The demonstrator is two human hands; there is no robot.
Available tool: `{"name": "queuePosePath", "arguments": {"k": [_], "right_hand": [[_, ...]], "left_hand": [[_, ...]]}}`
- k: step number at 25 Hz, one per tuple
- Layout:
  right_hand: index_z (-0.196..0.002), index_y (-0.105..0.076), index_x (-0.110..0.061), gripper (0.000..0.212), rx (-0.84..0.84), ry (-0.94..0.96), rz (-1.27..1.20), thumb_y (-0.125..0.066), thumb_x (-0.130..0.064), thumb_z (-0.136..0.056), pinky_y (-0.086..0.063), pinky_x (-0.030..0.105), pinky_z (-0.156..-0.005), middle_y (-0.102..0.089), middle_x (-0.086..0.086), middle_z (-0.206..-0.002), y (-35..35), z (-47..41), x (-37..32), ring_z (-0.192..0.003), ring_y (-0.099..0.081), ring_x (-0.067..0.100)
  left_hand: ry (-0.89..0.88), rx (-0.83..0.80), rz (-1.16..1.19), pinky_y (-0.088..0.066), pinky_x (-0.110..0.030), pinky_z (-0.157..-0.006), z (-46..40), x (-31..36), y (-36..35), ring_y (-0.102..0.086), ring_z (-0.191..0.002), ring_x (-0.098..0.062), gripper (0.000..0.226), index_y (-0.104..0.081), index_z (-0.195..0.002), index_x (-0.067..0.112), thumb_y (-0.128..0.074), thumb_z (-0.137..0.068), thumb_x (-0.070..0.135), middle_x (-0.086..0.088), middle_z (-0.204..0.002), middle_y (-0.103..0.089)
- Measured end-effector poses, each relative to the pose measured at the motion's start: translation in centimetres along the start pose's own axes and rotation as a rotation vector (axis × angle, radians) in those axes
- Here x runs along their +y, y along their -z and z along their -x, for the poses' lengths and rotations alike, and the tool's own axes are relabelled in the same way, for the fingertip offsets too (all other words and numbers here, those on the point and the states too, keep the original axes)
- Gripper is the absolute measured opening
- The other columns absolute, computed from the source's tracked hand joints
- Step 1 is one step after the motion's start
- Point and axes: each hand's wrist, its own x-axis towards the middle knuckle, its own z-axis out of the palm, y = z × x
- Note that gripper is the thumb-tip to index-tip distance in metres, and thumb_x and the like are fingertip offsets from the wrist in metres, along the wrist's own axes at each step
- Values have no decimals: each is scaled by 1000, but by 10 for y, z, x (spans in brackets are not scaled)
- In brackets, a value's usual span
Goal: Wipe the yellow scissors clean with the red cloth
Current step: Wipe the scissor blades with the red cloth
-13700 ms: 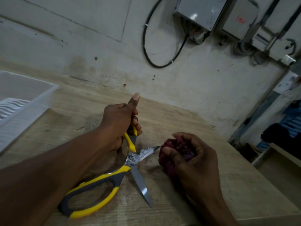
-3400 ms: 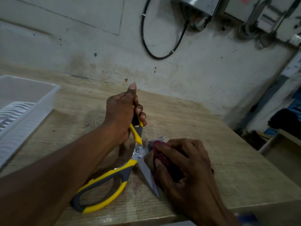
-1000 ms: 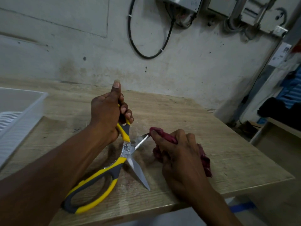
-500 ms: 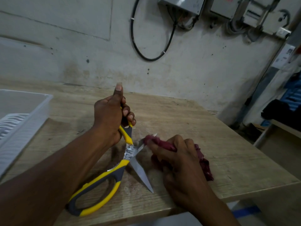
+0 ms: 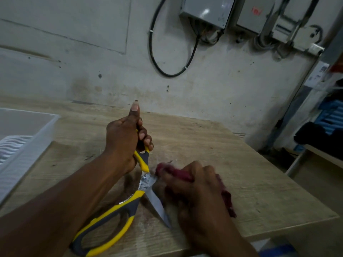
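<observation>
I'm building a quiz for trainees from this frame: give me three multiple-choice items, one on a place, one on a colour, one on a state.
1. Where is the white tray?
A. At the table's left edge
B. On the wall
C. Under the scissors

2. What colour is the cloth?
A. Blue
B. Dark red
C. White

3. How do the scissors stand?
A. Blades shut together
B. Blades spread apart
C. Lying inside the tray

Answers:
1 A, the tray sits at the left side of the wooden table.
2 B, the dark red cloth is bunched in the right hand against the upper blade.
3 B, the left hand holds one handle up while the other handle and the lower blade lie toward the table's near edge.
</observation>
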Motion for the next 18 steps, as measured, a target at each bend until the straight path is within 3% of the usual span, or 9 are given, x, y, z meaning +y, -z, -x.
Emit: {"name": "queuePosePath", "arguments": {"k": [2, 4, 6, 8, 11, 14, 18], "right_hand": [[-139, -46, -61, 49, 29, 44, 89, -52, -50, -91, -44, 38, -72, -48, -11, -98, 0, -2, 4, -92, -45, 21], [-143, -38, -66, 59, -31, -20, 101, -55, -42, -92, -41, 37, -77, -43, -13, -104, 1, -5, 8, -100, -41, 21], [-142, -40, -63, 59, -27, 7, 55, -58, -40, -90, -41, 37, -74, -44, -11, -101, 3, -3, 4, -97, -42, 21], [-140, -41, -62, 55, 10, 57, 75, -53, -44, -90, -46, 39, -73, -46, -10, -98, 5, -3, 1, -92, -45, 22], [-143, -40, -63, 61, -26, -53, 29, -34, -42, -87, -47, 43, -82, -44, -11, -102, 4, -8, 0, -100, -41, 22], [-140, -42, -62, 49, 22, 32, 48, -47, -52, -93, -47, 39, -74, -48, -10, -97, 2, -3, -4, -93, -45, 22], [-142, -45, -61, 57, -1, -80, 31, -45, -40, -90, -45, 40, -80, -47, -8, -105, 6, -8, 0, -103, -45, 25]], "left_hand": [[-1, -4, 2, -41, -28, -42, 0, 0, 0, -41, -35, -21, 50, -47, -66, 11, -63, -96, 48, -5, -44, -36], [-6, 1, -8, -41, -28, -42, 0, 0, 2, -41, -36, -21, 50, -47, -67, 11, -63, -97, 48, -5, -44, -37], [-11, -4, -4, -41, -28, -41, 1, 0, 1, -41, -36, -21, 50, -47, -67, 11, -63, -97, 47, -5, -44, -37], [-8, -3, 6, -41, -28, -41, 0, 0, -1, -41, -35, -21, 50, -47, -67, 11, -63, -97, 47, -5, -44, -36], [9, 0, 5, -40, -27, -43, -1, 0, 1, -41, -36, -21, 51, -47, -66, 12, -63, -97, 48, -5, -44, -36], [18, 3, 24, -40, -28, -42, -1, 0, 1, -40, -36, -21, 51, -47, -65, 12, -64, -96, 49, -6, -44, -35], [13, -7, 20, -40, -28, -43, 0, 0, 1, -40, -37, -21, 51, -47, -66, 12, -64, -96, 49, -5, -45, -35]]}}
